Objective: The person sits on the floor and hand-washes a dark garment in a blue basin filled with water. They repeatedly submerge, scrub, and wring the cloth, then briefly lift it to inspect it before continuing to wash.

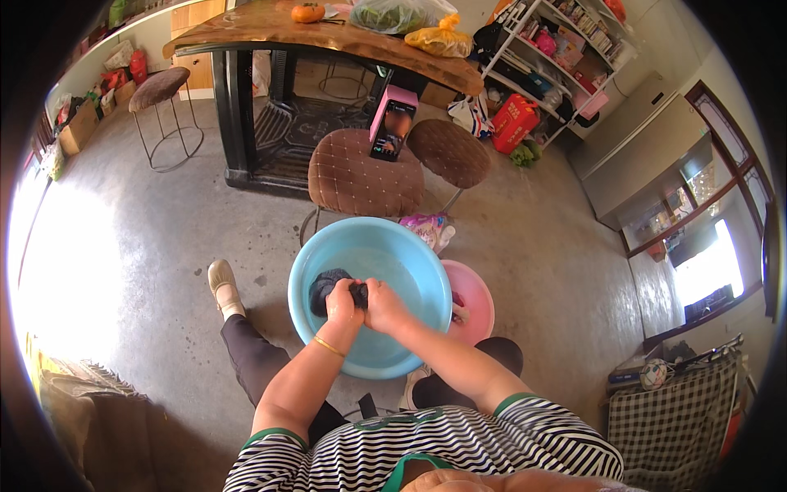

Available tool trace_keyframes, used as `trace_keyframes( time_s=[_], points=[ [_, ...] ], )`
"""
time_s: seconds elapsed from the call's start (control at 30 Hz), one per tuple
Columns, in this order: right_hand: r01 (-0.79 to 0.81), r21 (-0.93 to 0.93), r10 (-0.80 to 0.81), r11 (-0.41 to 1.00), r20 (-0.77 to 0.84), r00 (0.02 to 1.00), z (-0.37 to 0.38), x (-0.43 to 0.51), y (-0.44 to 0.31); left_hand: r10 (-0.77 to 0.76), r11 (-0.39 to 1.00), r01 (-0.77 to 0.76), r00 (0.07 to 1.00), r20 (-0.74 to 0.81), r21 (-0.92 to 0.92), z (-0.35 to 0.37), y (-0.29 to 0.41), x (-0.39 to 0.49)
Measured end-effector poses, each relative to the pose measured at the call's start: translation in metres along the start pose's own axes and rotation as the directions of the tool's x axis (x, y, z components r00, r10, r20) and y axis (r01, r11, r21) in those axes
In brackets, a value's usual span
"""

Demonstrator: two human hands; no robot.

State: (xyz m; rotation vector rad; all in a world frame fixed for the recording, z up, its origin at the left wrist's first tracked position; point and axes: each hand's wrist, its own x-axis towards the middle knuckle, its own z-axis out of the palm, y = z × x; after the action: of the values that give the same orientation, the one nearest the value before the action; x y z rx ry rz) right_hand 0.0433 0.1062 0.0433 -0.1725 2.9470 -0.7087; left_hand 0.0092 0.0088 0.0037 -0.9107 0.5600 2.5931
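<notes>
A large light-blue plastic basin [299,289] with water in it stands on the floor between my legs. Over it, my left hand [344,304] grips a dark wet cloth [329,288], which bulges out on the left side of that hand. My right hand [382,305] is closed on the same cloth, close beside the left. A short dark piece shows between the two fists. What the fabric item is, I cannot tell. A pink basin [482,295] sits against the blue one on the right, partly hidden, with some red and white cloth [458,309] inside.
A brown padded stool [366,178] stands just beyond the basin, with a phone [391,130] propped on it against a pink box. A purple printed bag [424,227] lies by the basin's far rim. Farther back are another stool [452,154] and a wooden-topped table [258,31].
</notes>
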Motion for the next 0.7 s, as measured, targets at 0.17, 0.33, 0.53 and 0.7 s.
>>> trace_keyframes(
  time_s=[0.17,0.33,0.53,0.7],
  points=[
    [-0.123,0.370,0.055,0.921,0.190,0.980,-0.012,0.005,0.012,0.109,0.957,-0.131,0.989,0.100,0.259,0.009,0.002,-0.018],
    [-0.665,0.508,0.116,0.548,0.741,0.662,-0.040,0.005,0.020,0.022,0.942,-0.154,0.913,0.407,0.296,0.021,0.011,-0.046],
    [-0.802,0.510,-0.089,0.310,0.856,0.510,-0.050,0.007,0.023,-0.137,0.938,0.021,0.939,0.316,0.347,0.028,0.016,-0.052],
    [-0.736,0.550,0.048,0.396,0.788,0.614,-0.055,0.001,0.009,0.013,0.933,-0.079,0.982,0.189,0.350,0.022,0.013,-0.041]
  ],
)
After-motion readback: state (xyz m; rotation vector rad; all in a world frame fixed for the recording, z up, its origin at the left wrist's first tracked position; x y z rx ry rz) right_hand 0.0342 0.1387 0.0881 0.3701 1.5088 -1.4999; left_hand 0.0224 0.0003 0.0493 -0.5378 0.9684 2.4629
